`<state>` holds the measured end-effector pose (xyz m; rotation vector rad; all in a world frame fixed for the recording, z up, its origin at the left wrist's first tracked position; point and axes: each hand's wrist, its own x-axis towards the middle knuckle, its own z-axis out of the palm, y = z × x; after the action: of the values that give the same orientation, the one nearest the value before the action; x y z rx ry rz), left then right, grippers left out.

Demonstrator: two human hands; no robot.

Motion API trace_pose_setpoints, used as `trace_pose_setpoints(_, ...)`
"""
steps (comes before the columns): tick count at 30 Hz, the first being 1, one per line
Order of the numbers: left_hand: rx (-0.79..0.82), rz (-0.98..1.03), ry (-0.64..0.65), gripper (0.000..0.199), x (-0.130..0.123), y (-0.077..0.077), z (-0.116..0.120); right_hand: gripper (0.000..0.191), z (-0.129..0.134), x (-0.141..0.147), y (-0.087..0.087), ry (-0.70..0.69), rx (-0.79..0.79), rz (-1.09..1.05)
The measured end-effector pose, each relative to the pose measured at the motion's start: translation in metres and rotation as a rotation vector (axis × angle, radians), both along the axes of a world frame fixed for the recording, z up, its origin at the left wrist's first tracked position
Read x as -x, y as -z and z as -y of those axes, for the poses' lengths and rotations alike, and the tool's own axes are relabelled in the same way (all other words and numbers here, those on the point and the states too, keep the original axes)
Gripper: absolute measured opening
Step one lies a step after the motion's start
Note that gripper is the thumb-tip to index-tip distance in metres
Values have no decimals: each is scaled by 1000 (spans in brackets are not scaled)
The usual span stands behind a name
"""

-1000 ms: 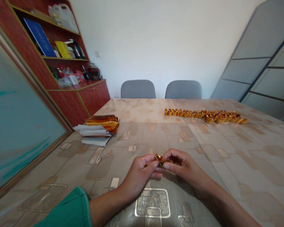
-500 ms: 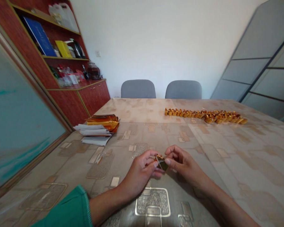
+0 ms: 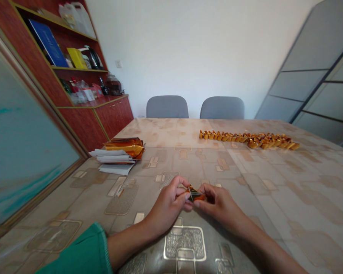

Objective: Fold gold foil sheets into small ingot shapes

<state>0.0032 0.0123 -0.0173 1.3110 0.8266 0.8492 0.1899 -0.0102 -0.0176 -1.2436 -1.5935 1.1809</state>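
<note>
A small piece of folded gold foil paper [image 3: 194, 195] is held between both hands above the near middle of the table. My left hand [image 3: 171, 199] pinches its left side between thumb and fingers. From the right, my right hand [image 3: 218, 199] grips its other end, fingers curled and thumb below. Parts of the paper are covered by the fingertips. Folded gold pieces [image 3: 271, 140] stand in rows at the far right of the table. On the left lies a stack of gold and grey-white sheets [image 3: 117, 156].
The patterned table [image 3: 171, 133] fills the lower view. Behind it stand two grey chairs [image 3: 167, 107] [image 3: 222, 108] against a white wall. A red cabinet [image 3: 114, 116] with shelved goods is at the left, grey panels at the right.
My right hand has closed in on the foil paper and its fingers have curled round the right end. The paper has turned, showing an orange part at its right.
</note>
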Motion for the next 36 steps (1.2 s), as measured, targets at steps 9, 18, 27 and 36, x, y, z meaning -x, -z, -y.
trace_pose_setpoints(9,196,205,-155,44,-5,-6,0,45,-5,6,6,155,-3,-253)
trace_pose_setpoints(18,185,232,-213,32,-9,-6,4,37,0,20,5,81,-16,-419)
trace_pose_setpoints(27,-3,155,-244,23,-10,-8,1,33,5,21,3,69,-46,-292)
trace_pose_setpoints(36,-23,78,-201,19,-9,-5,0,41,3,22,-2,145,-51,-126)
